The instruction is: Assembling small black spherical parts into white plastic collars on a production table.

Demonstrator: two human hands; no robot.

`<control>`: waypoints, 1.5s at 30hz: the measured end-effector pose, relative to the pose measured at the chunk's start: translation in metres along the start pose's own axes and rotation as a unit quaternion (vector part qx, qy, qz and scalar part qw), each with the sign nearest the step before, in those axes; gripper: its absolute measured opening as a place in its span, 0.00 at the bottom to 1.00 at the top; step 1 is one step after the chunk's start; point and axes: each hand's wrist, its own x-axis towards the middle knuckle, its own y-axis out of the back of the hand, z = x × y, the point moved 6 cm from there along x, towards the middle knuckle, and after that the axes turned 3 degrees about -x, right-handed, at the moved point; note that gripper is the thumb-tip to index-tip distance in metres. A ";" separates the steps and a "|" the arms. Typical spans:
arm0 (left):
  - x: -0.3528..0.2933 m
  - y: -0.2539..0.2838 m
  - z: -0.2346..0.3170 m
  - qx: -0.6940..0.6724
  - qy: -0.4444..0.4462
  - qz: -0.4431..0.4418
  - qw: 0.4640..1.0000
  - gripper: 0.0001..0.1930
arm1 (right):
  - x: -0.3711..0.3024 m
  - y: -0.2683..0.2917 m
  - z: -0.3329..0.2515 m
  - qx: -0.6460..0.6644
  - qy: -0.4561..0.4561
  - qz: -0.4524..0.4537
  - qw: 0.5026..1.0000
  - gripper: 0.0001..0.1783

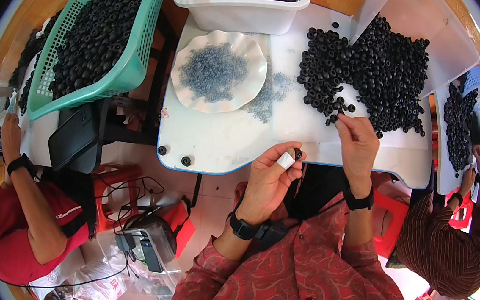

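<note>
Over the table's near edge, my left hand (pixel 265 184) pinches a small black ring-shaped part (pixel 297 154) between thumb and fingers. White tape wraps one finger of that hand. My right hand (pixel 359 144) reaches to the near edge of a pile of black ring-shaped parts (pixel 392 71), its thumb and forefinger closed at a small black piece (pixel 332 119). To the left of the pile stands a white scalloped plate (pixel 185 100) of tiny clear bluish pieces (pixel 212 72). More of these clear pieces (pixel 264 105) lie scattered beside the plate.
A white tub (pixel 241 15) of black parts stands at the back, and a translucent bin (pixel 446 22) tips toward the pile. Far left is a green basket (pixel 145 35) full of black parts. Two loose parts (pixel 186 161) sit near the table's left edge. Co-workers sit on both sides.
</note>
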 end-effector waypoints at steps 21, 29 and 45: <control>0.002 0.000 0.001 0.003 0.000 -0.004 1.000 0.14 | 0.012 -0.001 0.026 -0.187 -0.013 -0.051 0.981 0.10; 0.002 -0.002 0.000 0.008 0.003 -0.008 1.000 0.14 | 0.010 0.004 0.028 -0.149 -0.001 -0.058 0.987 0.09; 0.007 -0.013 -0.007 0.008 0.003 -0.029 1.000 0.13 | -0.034 0.011 -0.016 0.264 -0.229 -0.089 0.933 0.09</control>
